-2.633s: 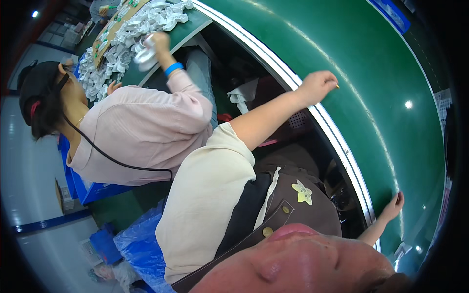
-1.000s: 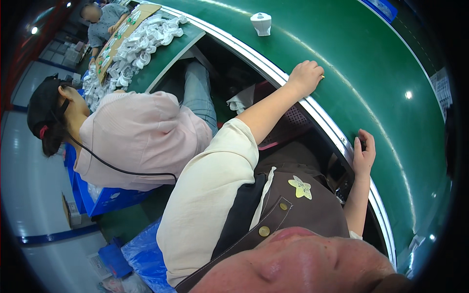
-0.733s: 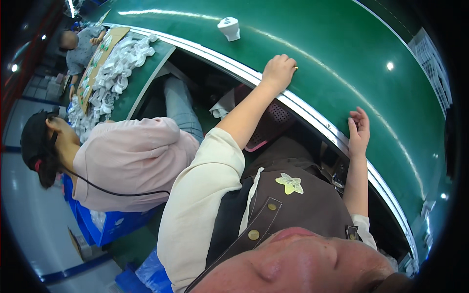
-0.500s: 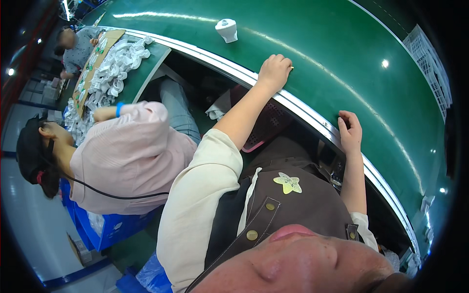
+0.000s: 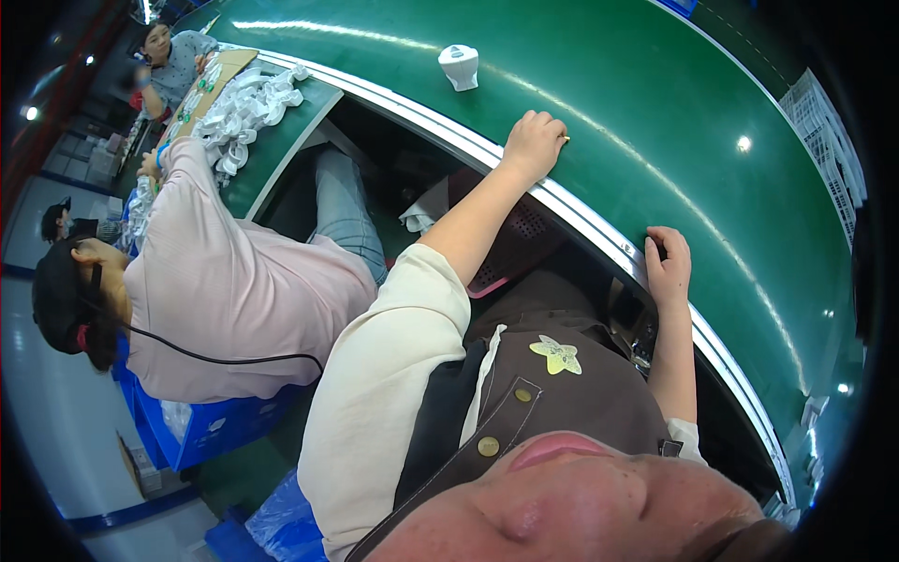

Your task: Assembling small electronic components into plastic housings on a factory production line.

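Observation:
My left hand (image 5: 536,148) rests on the near edge of the green work surface (image 5: 637,122), knuckles up and fingers curled under. A tiny gold-coloured spot shows at its fingers; whether it is a ring or a held item I cannot make out. Farther along, my right hand (image 5: 668,265) lies by the metal rim (image 5: 618,245), its fingers loosely bent and the thumb apart, with nothing seen in it. Beyond my left hand a small white plastic part (image 5: 460,69) stands alone on the green surface, wide at the top, with a grey patch. Neither hand touches it.
To the left a co-worker in a pink top (image 5: 225,281) sits at a side table with a heap of white plastic parts (image 5: 248,112). Another person (image 5: 173,70) is behind it. White racks (image 5: 824,140) stand at the far right. A pink basket (image 5: 506,253) sits under the surface.
The co-worker's arm has reached farther up along the side table, and the person behind has raised their head. The view has shifted slightly; my hands and the white part stay put.

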Demonstrator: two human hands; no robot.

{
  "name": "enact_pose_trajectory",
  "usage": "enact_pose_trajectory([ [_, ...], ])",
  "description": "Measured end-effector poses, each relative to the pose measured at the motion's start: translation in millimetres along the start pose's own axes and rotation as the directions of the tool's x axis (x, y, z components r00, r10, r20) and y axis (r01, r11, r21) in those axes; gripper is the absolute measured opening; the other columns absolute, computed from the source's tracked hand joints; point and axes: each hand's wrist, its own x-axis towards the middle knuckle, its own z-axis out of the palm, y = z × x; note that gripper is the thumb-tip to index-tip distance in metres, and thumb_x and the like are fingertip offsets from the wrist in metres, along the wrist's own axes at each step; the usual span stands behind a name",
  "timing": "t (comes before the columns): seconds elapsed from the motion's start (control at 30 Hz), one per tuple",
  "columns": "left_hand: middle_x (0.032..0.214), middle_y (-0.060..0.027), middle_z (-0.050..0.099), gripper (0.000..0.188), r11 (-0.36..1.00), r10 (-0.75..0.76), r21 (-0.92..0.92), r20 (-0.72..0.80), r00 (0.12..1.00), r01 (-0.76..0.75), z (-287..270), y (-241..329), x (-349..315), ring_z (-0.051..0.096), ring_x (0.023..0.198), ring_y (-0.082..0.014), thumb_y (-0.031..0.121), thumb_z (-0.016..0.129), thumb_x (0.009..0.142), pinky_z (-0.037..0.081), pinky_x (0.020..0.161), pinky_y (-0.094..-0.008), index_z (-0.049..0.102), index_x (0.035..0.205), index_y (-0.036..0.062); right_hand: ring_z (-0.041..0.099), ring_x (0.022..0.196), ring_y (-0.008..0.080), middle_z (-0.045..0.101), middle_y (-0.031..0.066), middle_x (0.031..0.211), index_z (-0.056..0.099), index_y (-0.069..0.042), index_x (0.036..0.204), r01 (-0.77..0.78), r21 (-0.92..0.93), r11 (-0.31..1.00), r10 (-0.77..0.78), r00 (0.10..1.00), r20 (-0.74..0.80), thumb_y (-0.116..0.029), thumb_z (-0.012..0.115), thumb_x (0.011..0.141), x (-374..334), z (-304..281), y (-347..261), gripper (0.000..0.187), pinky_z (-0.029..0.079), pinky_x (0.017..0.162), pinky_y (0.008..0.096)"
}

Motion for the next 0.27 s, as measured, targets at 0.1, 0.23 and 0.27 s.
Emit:
enact_pose_trajectory([
  [0.1, 0.089, -0.0056, 0.062, 0.006, 1.0, 0.017, -0.005, -0.016, 1.0, -0.017, 2.6, -2.1, 0.8, 0.057, 0.091, -0.0269, 0.016, 0.069, 0.083, 0.049, 0.084, -0.0379, 0.069, 0.086, 0.0102, 0.061, 0.093, 0.0312, 0.066, 0.0125, 0.098, 0.065, -0.002, 0.097, -0.029, 0.008, 1.0, 0.028, 0.999, 0.028, -0.008, 0.062, 0.084, 0.8, 0.9, 1.5, 0.014, 0.045, 0.087, 0.0392],
  [0.23, 0.091, -0.0055, 0.062, 0.006, 1.0, 0.011, -0.001, -0.004, 1.0, -0.011, 3.1, -5.8, 0.6, 0.057, 0.092, -0.0268, 0.016, 0.069, 0.083, 0.049, 0.085, -0.0374, 0.07, 0.087, 0.0106, 0.061, 0.093, 0.0304, 0.066, 0.0123, 0.098, 0.065, -0.003, 0.097, -0.02, 0.005, 1.0, 0.02, 1.0, 0.024, -0.008, 0.062, 0.084, 0.9, 4.4, 4.1, 0.014, 0.045, 0.087, 0.0393],
  [0.27, 0.091, -0.0055, 0.062, 0.006, 1.0, 0.006, -0.004, -0.001, 1.0, -0.006, 3.0, -5.3, -0.4, 0.057, 0.093, -0.0268, 0.016, 0.069, 0.084, 0.049, 0.086, -0.0372, 0.07, 0.088, 0.0106, 0.062, 0.094, 0.0304, 0.066, 0.0124, 0.098, 0.065, -0.003, 0.097, -0.02, 0.009, 1.0, 0.02, 0.999, 0.026, -0.008, 0.063, 0.084, 0.2, 4.1, 3.5, 0.015, 0.045, 0.087, 0.0392],
])
